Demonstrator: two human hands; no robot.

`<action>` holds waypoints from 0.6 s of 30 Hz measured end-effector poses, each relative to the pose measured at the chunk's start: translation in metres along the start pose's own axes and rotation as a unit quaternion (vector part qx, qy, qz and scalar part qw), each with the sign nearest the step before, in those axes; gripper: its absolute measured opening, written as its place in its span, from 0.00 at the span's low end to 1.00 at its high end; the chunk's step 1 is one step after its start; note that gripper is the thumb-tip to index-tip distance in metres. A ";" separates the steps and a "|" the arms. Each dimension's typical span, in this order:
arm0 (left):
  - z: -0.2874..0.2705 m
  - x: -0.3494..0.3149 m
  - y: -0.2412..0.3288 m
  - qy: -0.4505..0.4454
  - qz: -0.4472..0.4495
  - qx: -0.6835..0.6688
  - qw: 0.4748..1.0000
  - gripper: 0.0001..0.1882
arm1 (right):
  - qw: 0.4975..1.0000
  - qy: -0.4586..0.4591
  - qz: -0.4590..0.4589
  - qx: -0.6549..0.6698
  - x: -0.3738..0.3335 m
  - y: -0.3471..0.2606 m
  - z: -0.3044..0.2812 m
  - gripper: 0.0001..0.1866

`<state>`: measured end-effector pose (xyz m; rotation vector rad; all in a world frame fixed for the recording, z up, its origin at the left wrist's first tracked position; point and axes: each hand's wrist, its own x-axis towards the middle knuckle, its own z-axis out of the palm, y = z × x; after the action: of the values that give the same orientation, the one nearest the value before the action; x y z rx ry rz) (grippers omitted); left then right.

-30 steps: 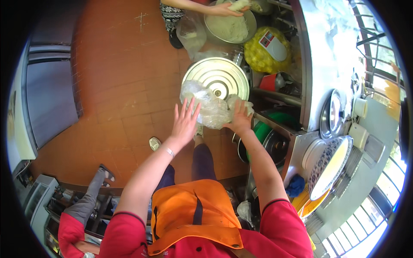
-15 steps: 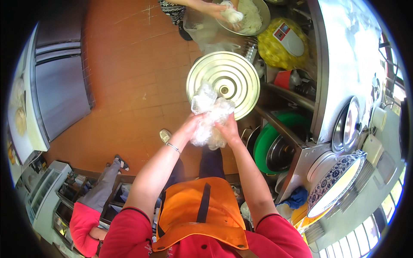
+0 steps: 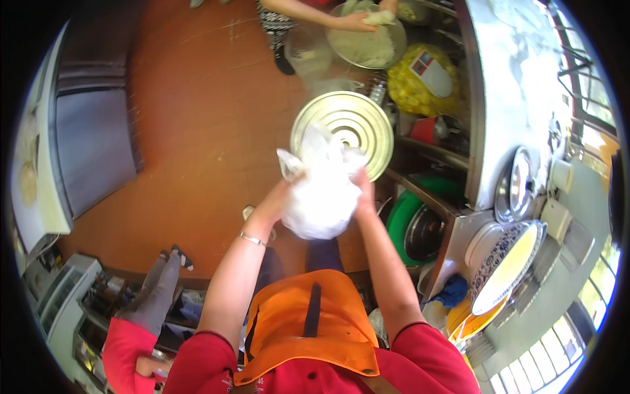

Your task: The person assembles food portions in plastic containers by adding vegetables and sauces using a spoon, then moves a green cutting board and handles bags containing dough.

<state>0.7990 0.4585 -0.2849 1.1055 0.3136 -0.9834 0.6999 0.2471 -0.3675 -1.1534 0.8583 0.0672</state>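
Above the tiled floor (image 3: 197, 144), the left hand (image 3: 283, 195) and right hand (image 3: 365, 197), half-curled, hold a white bag (image 3: 321, 203) between them; support it evenly.

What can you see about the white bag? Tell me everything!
The bag is white and looks like thin plastic. It's crumpled into a puffy bundle, with loose bits sticking out at the far end. The left hand and right hand hold its sides, and it hides part of a round lid from view. I can't see inside.
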 end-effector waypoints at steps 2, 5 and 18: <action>0.018 0.003 0.020 -0.048 -0.065 0.175 0.981 0.24 | 0.978 -0.137 0.014 0.157 0.001 0.032 0.026 0.27; 0.002 -0.009 0.013 0.012 -0.087 0.055 0.995 0.22 | 0.976 -0.159 0.081 0.125 -0.018 -0.038 0.062 0.28; 0.027 0.060 0.013 0.123 0.126 0.414 0.893 0.29 | 0.923 -0.005 -0.020 -0.384 0.002 -0.111 0.020 0.33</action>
<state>0.8366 0.4061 -0.3038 2.0040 -0.0751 -0.7421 0.7635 0.2141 -0.2802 -1.9017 0.8164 0.4061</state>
